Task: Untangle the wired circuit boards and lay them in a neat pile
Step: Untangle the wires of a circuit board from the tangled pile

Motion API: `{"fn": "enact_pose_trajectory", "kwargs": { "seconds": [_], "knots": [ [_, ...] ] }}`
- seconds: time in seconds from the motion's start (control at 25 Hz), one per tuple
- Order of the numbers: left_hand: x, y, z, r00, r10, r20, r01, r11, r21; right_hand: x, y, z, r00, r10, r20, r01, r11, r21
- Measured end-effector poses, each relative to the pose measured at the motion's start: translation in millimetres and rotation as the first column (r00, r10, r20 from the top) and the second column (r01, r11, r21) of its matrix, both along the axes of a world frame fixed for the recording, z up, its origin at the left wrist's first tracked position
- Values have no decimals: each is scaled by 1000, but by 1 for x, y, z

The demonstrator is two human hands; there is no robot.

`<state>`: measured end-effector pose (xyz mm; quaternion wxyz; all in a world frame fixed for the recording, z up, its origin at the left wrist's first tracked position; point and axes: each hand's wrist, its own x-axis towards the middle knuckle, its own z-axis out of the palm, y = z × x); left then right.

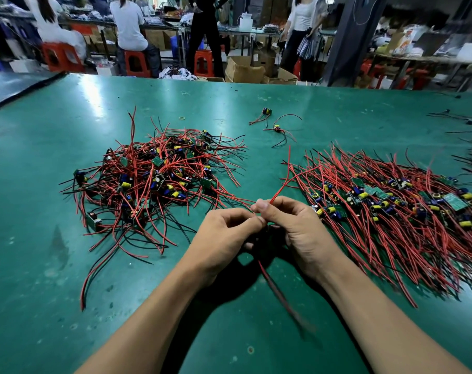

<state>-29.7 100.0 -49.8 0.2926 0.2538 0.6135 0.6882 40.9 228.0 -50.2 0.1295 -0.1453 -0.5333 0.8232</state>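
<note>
On the green surface (67, 265) both hands meet just in front of the person, between two masses of wired circuit boards. The right hand (297, 228) has its grip pinched on a red wire (283, 184) between thumb and forefinger; the wire rises from the fingertips and curves up and to the right, towards the near edge of the neat pile (391, 209). The left hand (226, 233) has its fingers curled, with the tips pressed up against the right thumb. Whether its grip has a wire in it I cannot tell, since the spot is hidden between the two hands. Something dark sits in the shadow between the palms, too hidden to name. From under the hands, trailing wires (272, 282), red and black, run down towards the person and are blurred.

To the left lies the tangled heap (153, 176): small green boards with yellow and blue components, their red and black wires crossing in every direction. To the right the neat pile has its boards lined up in a band, with the wires combed roughly parallel to either side.

Farther back on the surface, apart from both masses, lie two loose boards (276, 128) with their wires, and near them a small yellow rubber band (182, 118). Beyond the surface, people sit on red stools (136, 63) among cardboard boxes (243, 70)
</note>
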Motion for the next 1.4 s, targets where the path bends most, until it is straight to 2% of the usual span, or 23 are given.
{"fn": "enact_pose_trajectory", "kwargs": {
  "seconds": [0.12,0.4,0.64,0.84,1.12,1.28,1.4],
  "knots": [
    [2,2,-1,999,30,-35,-31,999,-27,-1,0,-2,999,-46,12,45,995,87],
    [0,2,4,999,43,5,-42,997,-67,-1,2,-3,981,-190,40,176,957,230],
    [1,1,5,998,60,-12,-61,994,-94,-1,9,0,933,-350,82,337,930,145],
    [4,1,7,998,55,1,-55,995,-83,0,17,5,870,-491,47,490,871,33],
    [2,-3,9,997,62,38,-60,997,-54,2,19,10,959,-282,13,270,903,-333],
    [0,-4,9,997,56,56,-53,997,-58,3,23,10,954,-300,11,292,916,-276],
    [-1,-3,8,999,26,41,-23,996,-90,2,25,13,939,-344,11,332,896,-296]
  ]
}}
